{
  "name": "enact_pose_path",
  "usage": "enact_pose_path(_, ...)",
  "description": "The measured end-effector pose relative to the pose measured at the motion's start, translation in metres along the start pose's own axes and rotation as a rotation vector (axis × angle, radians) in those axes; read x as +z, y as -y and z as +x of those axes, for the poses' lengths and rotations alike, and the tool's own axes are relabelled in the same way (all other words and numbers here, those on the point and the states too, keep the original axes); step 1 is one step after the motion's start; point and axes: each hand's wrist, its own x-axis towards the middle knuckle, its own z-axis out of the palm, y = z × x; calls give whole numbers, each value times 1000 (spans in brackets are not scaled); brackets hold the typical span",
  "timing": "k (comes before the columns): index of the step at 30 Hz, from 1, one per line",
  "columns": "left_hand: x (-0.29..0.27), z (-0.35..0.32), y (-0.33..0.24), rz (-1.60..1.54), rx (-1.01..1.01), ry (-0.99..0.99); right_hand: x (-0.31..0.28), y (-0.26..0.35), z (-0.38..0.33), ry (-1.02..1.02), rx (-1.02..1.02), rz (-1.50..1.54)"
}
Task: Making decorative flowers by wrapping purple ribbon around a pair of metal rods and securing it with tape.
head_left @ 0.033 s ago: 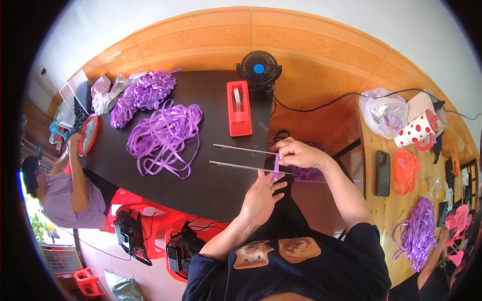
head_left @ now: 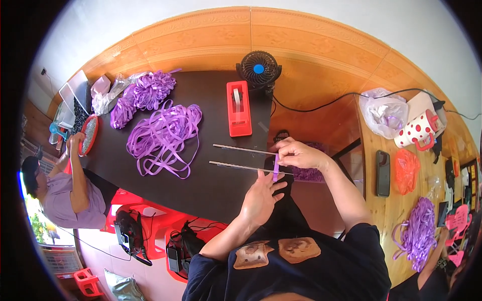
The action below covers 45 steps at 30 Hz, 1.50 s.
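Two thin parallel rods, the upper rod [head_left: 241, 148] and the lower rod [head_left: 233, 165], reach past the dark table's right edge. A short piece of purple ribbon [head_left: 276, 168] spans them near their right ends. My right hand [head_left: 301, 153] is closed in a pinch on the ribbon's upper part, by the upper rod. At the lower rod, my left hand [head_left: 261, 198] has its fingers spread, the tips against or beside the ribbon's lower end. Left of the rods lies a loose tangle of purple ribbon [head_left: 165, 135].
On the dark table [head_left: 211, 195] stand a red tape dispenser [head_left: 239, 110] and bundled purple ribbon [head_left: 150, 90]. A black fan [head_left: 259, 69] is behind. Another person [head_left: 75, 195] holds a red-rimmed tray [head_left: 89, 135]. The wooden table [head_left: 371, 220] bears a phone [head_left: 383, 173] and a dotted tumbler [head_left: 416, 130].
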Motion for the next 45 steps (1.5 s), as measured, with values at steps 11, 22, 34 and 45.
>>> enact_pose_path(11, 1, -1, 0, 7, 9, 5, 13, 3, -3, -167, 64, -178)
enact_pose_path(22, 0, -1, 0, -12, 12, 5, 24, 25, 2, -295, 237, -296)
enact_pose_path(34, -2, 2, 4, -71, 14, 8, 59, 70, 2, -602, 368, -1048)
enact_pose_path(45, -2, -1, 1, -54, 27, 39, 41, 5, -39, -709, 238, 417)
